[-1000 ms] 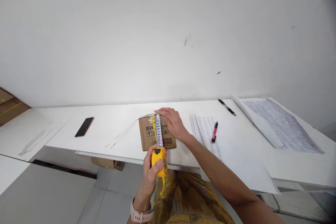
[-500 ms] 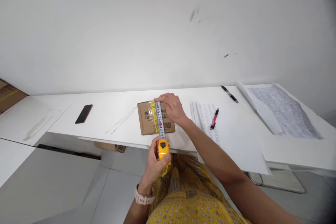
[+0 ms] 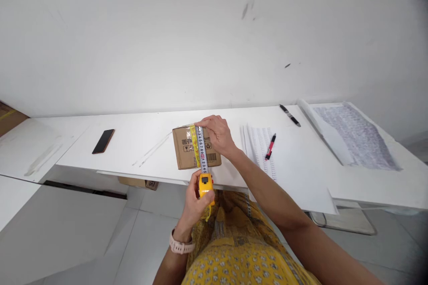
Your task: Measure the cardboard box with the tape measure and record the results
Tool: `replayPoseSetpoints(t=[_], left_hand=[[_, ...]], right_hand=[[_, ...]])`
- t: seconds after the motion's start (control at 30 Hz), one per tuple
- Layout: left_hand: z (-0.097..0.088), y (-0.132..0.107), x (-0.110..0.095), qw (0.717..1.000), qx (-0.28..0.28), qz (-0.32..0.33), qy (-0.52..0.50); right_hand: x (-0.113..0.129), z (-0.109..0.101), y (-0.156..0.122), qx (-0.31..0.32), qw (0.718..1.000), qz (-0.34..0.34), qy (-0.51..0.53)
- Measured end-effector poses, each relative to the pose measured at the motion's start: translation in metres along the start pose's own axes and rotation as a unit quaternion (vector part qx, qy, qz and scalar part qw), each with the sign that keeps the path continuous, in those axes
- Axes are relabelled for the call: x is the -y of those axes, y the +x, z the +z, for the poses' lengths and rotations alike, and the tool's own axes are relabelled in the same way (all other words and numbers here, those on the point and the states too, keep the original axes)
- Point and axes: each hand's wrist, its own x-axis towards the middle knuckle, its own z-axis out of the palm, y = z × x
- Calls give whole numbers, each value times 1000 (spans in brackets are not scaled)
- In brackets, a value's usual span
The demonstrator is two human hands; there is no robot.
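A small cardboard box with yellow tape and a barcode lies flat near the front edge of the white table. A measuring tape blade is stretched across the box from back to front. My right hand pinches the blade's end down at the box's far edge. My left hand grips the yellow tape measure case just off the table's front edge. A pale wristwatch sits on my left wrist.
A dark phone lies on the table to the left. Right of the box are printed sheets with a red pen, a black pen farther back, and a large printed sheet. A cardboard box sits under the table.
The tape blade has been pulled out longer over the box as my left hand drew the case toward me. The view tilted down slightly. My right hand stays on the box's far edge.
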Motion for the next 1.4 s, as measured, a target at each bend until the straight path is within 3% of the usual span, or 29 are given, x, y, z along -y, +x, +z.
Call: replayPoseSetpoints(t=[0.2, 0.4, 0.47, 0.53, 0.6, 0.67, 0.8, 0.9, 0.97, 1.07, 1.17, 1.23, 1.3, 1.4], left_hand=[[-3, -5, 3, 1000, -15, 8, -1], [-16, -42, -9, 991, -104, -3, -83], [-20, -52, -18, 988, -134, -1, -79], [-23, -57, -26, 986, -153, 3, -65], [-26, -59, -30, 988, -149, -1, -36], [-27, -57, -30, 994, -109, -14, 13], [-18, -43, -25, 987, 84, -29, 131], [1, -28, -23, 958, 208, -44, 192], [17, -18, -23, 949, 245, -55, 192], [39, -3, -23, 956, 245, -57, 152], [48, 12, -25, 966, 210, -36, 144], [47, 23, -31, 967, 189, -4, 173], [46, 37, -43, 960, 163, 42, 224], [59, 73, -64, 938, 115, 139, 295]], right_hand=[[8, 4, -7, -35, 997, -12, -68], [19, 30, -43, -110, 990, -49, -73], [19, 42, -55, -87, 989, -94, -73], [23, 45, -62, -46, 992, -96, -64], [32, 32, -64, -31, 999, -23, -14], [44, 5, -65, -54, 991, 84, 93], [60, -70, -73, -87, 928, 205, 299], [56, -106, -90, -146, 913, 273, 265], [51, -113, -105, -192, 906, 315, 209], [48, -100, -127, -169, 917, 326, 155], [46, -82, -141, -85, 964, 233, 98], [37, -81, -144, -67, 978, 192, 54], [14, -94, -140, -92, 966, 240, 16], [-40, -128, -123, -118, 909, 393, -75]])
